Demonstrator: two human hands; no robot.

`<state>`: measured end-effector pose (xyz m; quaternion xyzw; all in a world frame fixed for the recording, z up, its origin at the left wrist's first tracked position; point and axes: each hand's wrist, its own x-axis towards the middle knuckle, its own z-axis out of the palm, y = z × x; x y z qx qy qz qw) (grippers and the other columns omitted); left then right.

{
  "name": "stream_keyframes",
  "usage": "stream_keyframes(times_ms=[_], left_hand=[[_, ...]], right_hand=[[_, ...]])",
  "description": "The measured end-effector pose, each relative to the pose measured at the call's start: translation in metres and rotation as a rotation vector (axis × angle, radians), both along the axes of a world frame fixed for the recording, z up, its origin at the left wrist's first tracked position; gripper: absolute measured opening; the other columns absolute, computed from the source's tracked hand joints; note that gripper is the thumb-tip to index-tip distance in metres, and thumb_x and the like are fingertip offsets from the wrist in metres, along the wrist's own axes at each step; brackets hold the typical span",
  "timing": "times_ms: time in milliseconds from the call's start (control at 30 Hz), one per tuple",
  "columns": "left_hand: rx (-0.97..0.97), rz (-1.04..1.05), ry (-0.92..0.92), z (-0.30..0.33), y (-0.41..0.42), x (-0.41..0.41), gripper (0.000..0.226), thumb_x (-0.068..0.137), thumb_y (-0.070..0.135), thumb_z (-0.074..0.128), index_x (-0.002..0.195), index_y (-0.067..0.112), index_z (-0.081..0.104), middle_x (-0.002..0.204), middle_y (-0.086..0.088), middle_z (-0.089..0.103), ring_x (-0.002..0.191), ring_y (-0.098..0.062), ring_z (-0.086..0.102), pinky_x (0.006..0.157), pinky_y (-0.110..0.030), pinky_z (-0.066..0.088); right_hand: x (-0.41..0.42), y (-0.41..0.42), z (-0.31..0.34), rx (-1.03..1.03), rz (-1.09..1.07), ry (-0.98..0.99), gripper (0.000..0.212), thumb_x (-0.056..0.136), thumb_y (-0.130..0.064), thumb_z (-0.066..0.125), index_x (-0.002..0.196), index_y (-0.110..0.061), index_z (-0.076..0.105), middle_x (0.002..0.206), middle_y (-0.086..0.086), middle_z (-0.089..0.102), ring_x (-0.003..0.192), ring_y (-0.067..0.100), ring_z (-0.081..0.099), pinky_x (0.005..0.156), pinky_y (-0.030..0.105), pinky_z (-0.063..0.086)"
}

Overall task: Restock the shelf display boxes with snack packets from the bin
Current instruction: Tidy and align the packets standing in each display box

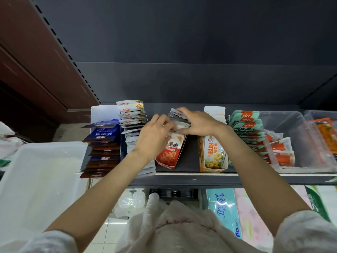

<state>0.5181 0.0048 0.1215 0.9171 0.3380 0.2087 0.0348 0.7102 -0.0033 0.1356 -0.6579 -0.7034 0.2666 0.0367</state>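
A shop is shown: a dark metal shelf (200, 177) is lined with open display boxes (213, 157) of snack packets (131, 117) set side by side. Below the shelf, wrapped tissue packs (225, 210) are stacked; behind it, a slotted upright (73, 61) is seen.

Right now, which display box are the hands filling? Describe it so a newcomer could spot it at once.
On the dark shelf, look at the row of upright cartons near its middle. The red display box stands under both hands, left hand and right hand gripping a stack of packets over it. Alone among its neighbours it has a red front picturing orange snacks, beside the yellow-fronted box.
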Motion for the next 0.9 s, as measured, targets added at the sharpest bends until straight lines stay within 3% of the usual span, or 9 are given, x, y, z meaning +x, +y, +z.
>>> stream_keyframes(times_ms=[67, 167, 300, 367, 433, 567, 667, 767, 900], left_hand=[[-0.019, 0.106, -0.003, -0.01, -0.01, -0.001, 0.052, 0.056, 0.002, 0.086, 0.101, 0.01, 0.062, 0.104, -0.009, 0.059, 0.091, -0.026, 0.057, 0.064, -0.03, 0.054], [-0.067, 0.18, -0.133, -0.016, -0.035, 0.005, 0.073, 0.063, -0.002, 0.078, 0.128, 0.008, 0.046, 0.133, -0.014, 0.046, 0.118, -0.028, 0.046, 0.094, -0.033, 0.048], [-0.373, 0.286, -0.342, -0.028, -0.077, 0.027, 0.098, 0.077, 0.028, 0.074, 0.149, 0.007, 0.01, 0.157, -0.017, 0.009, 0.147, -0.028, 0.006, 0.118, -0.038, 0.014], [-0.44, 0.414, -0.429, -0.036, -0.08, 0.038, 0.109, 0.075, 0.035, 0.076, 0.15, 0.006, 0.002, 0.158, -0.018, 0.002, 0.147, -0.027, -0.002, 0.119, -0.038, 0.007], [-0.478, 0.551, -0.559, -0.041, -0.072, 0.046, 0.113, 0.071, 0.032, 0.081, 0.151, 0.006, 0.005, 0.158, -0.018, 0.005, 0.146, -0.029, 0.005, 0.119, -0.039, 0.013], [-0.541, 0.596, -0.7, -0.046, -0.056, 0.05, 0.116, 0.065, 0.029, 0.086, 0.151, 0.014, 0.01, 0.148, -0.008, 0.036, 0.137, -0.018, 0.035, 0.111, -0.04, 0.036], [-0.502, 0.611, -0.739, -0.049, -0.053, 0.049, 0.108, 0.063, 0.032, 0.086, 0.149, 0.018, 0.022, 0.132, 0.002, 0.052, 0.122, -0.008, 0.047, 0.1, -0.038, 0.046], [-0.494, 0.578, -0.787, -0.051, -0.054, 0.047, 0.102, 0.063, 0.03, 0.085, 0.146, 0.026, 0.026, 0.126, 0.007, 0.055, 0.118, -0.001, 0.047, 0.099, -0.03, 0.044], [-0.456, 0.525, -0.816, -0.055, -0.053, 0.048, 0.098, 0.067, 0.027, 0.083, 0.145, 0.023, 0.024, 0.135, 0.001, 0.05, 0.127, -0.009, 0.044, 0.107, -0.026, 0.035]], right_hand=[[0.001, 0.0, 0.005, -0.086, -0.019, 0.041, 0.066, 0.089, -0.057, 0.051, 0.143, -0.031, 0.023, 0.13, 0.004, 0.056, 0.109, 0.024, 0.056, 0.08, 0.035, 0.044], [0.0, -0.001, 0.008, -0.087, -0.04, 0.11, 0.05, 0.098, -0.051, 0.037, 0.141, -0.028, 0.031, 0.129, 0.004, 0.057, 0.112, 0.022, 0.055, 0.08, 0.034, 0.041], [-0.001, 0.002, 0.009, -0.02, -0.059, 0.063, 0.038, 0.101, -0.043, 0.031, 0.132, -0.025, 0.044, 0.12, 0.005, 0.062, 0.108, 0.024, 0.057, 0.086, 0.041, 0.047], [-0.003, 0.004, 0.01, -0.004, -0.013, -0.071, 0.036, 0.1, -0.042, 0.035, 0.129, -0.022, 0.045, 0.115, 0.008, 0.062, 0.104, 0.027, 0.058, 0.083, 0.043, 0.049], [-0.007, 0.007, 0.011, 0.002, 0.021, -0.14, 0.034, 0.101, -0.036, 0.036, 0.13, -0.02, 0.045, 0.116, 0.011, 0.063, 0.102, 0.03, 0.059, 0.081, 0.043, 0.049], [-0.015, 0.013, 0.013, 0.051, 0.044, -0.23, 0.037, 0.102, -0.022, 0.033, 0.137, -0.016, 0.043, 0.117, 0.015, 0.063, 0.106, 0.033, 0.057, 0.087, 0.042, 0.042], [-0.015, 0.015, 0.013, -0.008, 0.029, -0.148, 0.034, 0.102, -0.02, 0.034, 0.132, -0.013, 0.048, 0.114, 0.014, 0.063, 0.107, 0.033, 0.057, 0.085, 0.039, 0.042], [-0.009, 0.017, 0.015, -0.058, -0.041, -0.031, 0.023, 0.101, -0.02, 0.037, 0.106, -0.007, 0.055, 0.101, 0.01, 0.064, 0.099, 0.03, 0.058, 0.082, 0.04, 0.044], [-0.014, 0.011, 0.015, -0.115, 0.072, -0.154, 0.032, 0.102, -0.029, 0.032, 0.127, -0.017, 0.049, 0.1, 0.005, 0.061, 0.105, 0.029, 0.056, 0.097, 0.043, 0.038]])
